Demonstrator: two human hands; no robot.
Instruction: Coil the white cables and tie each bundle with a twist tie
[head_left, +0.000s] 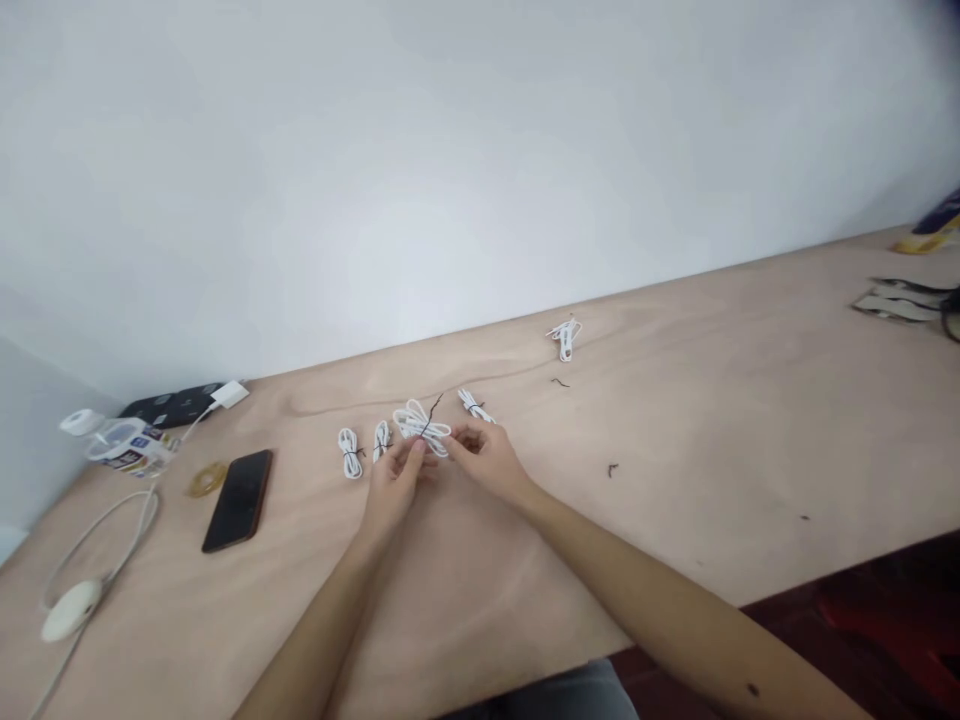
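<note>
White coiled cable bundle (421,428), loosely looped, with a thin black twist tie (433,408) sticking up from its middle: I see it on the pale wooden bench (675,400), held between both hands at their fingertips.

Left hand (394,485): fingers and thumb are closed on the near left side of the bundle. Right hand (491,460): fingers are curled in, with the tips pinched on the bundle's right-hand loops. Both forearms reach out from the near edge of the bench.

Just left of the left hand I note two small tied white cable coils (349,452) (382,438), lying side by side. A third small coil (474,405) lies just beyond the right hand. A fourth tied coil (565,338) lies well beyond it, close to the white wall (480,150). Two short black tie scraps (559,382) (612,468) lie loose to the right of the right hand.

Well to the left of the left hand I record a black smartphone (238,498) lying flat, a clear tape roll (208,479) just beside it, a clear plastic tub (127,447), a black power strip (174,405) with a white plug (229,394), and a white oval device (71,608) on a white cord. The items at the bench's far right end are too blurred to identify.
</note>
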